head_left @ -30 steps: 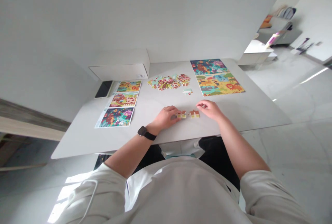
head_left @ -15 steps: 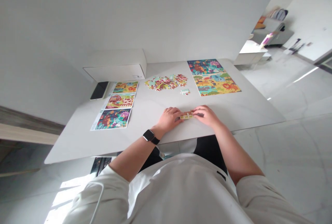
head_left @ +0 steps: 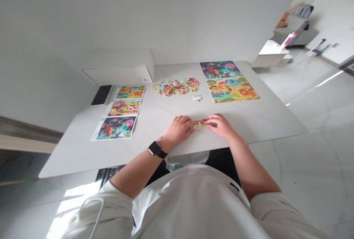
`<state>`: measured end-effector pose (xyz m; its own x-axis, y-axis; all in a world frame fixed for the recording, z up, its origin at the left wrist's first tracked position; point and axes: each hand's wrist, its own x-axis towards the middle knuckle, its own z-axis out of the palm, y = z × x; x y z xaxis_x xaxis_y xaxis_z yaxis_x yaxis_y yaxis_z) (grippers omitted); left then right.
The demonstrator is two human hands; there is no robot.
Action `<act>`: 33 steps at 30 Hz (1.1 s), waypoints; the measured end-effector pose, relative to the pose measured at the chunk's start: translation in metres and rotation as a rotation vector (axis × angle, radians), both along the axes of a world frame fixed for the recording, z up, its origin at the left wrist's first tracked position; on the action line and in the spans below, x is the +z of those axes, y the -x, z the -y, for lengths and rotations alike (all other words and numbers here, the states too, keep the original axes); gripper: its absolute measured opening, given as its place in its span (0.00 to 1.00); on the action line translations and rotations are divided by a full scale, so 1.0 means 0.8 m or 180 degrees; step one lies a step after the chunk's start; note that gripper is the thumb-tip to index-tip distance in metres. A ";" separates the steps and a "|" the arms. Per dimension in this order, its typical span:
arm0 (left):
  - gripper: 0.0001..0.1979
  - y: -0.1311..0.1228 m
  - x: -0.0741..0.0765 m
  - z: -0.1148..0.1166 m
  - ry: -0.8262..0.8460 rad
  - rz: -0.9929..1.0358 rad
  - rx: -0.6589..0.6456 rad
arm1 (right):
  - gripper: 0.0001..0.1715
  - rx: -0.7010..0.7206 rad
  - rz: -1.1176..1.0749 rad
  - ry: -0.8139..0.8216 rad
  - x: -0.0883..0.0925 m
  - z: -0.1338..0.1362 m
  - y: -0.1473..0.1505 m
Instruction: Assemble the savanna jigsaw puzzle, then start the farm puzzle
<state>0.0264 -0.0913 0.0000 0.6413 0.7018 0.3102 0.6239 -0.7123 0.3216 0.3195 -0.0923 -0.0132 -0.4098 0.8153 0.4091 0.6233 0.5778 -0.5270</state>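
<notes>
Near the table's front edge lies a short strip of jigsaw puzzle pieces (head_left: 198, 125), brown above and yellow-green below with white bits. My left hand (head_left: 179, 130), with a black watch on its wrist, has its fingers closed over the strip's left end. At the right end, my right hand (head_left: 218, 124) pinches the strip between thumb and fingers, which hide that edge. Beyond the hands, a small cluster of joined pale puzzle pieces (head_left: 197, 98) lies apart. A heap of loose puzzle pieces (head_left: 175, 88) is spread behind it.
On the left lies a column of printed picture sheets (head_left: 123, 107), with a dark phone (head_left: 101, 95) by it. A white box (head_left: 117, 75) stands against the wall. Two assembled puzzles (head_left: 231, 90) lie at the back right of the white table (head_left: 155, 121).
The view has shifted slightly. My hands stay at the strip, and a little more of it shows between them. The heap and the picture sheets look the same.
</notes>
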 end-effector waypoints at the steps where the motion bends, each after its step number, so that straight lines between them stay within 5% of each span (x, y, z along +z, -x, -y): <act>1: 0.16 0.000 0.000 0.000 -0.0010 -0.0012 -0.0001 | 0.08 0.0001 0.0004 0.0006 0.000 0.000 0.000; 8: 0.17 -0.002 0.003 0.006 -0.0166 -0.0092 0.0087 | 0.08 0.0009 -0.0009 0.0017 0.000 -0.001 0.000; 17: 0.18 -0.003 0.009 0.003 0.0232 0.0149 -0.0680 | 0.08 -0.0009 0.0043 0.0147 0.005 0.000 0.000; 33: 0.20 -0.002 0.012 0.006 0.0167 0.0002 -0.0698 | 0.07 0.0163 -0.0052 0.0004 0.003 -0.001 0.003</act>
<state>0.0282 -0.0961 0.0093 0.7801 0.5607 0.2775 0.4557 -0.8132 0.3620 0.3173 -0.0917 -0.0107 -0.4444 0.7939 0.4150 0.5843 0.6080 -0.5376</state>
